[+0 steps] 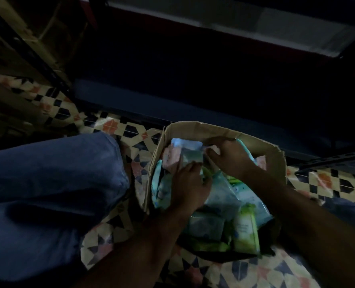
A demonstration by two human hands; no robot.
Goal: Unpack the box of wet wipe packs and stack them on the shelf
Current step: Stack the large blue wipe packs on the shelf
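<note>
Two bare forearms reach down into an open cardboard box [218, 129] standing on a patterned tile floor [118, 231]. The left hand [190, 183] curls round a pale wipe pack [191, 156] near the box's far left corner; the right hand [232, 157] pinches a pack at the far wall — which pack is unclear in the dim light. More wet wipe packs [224, 196] — blue, and a green one [246, 227] — lie jumbled inside. A knee in blue jeans [54, 175] is at left, a dark shelf [214, 84] beyond.

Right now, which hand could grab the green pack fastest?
The right hand, probably. The green pack stands on the right side of the box, below that arm; the left hand already rests on packs at the other side.
</note>
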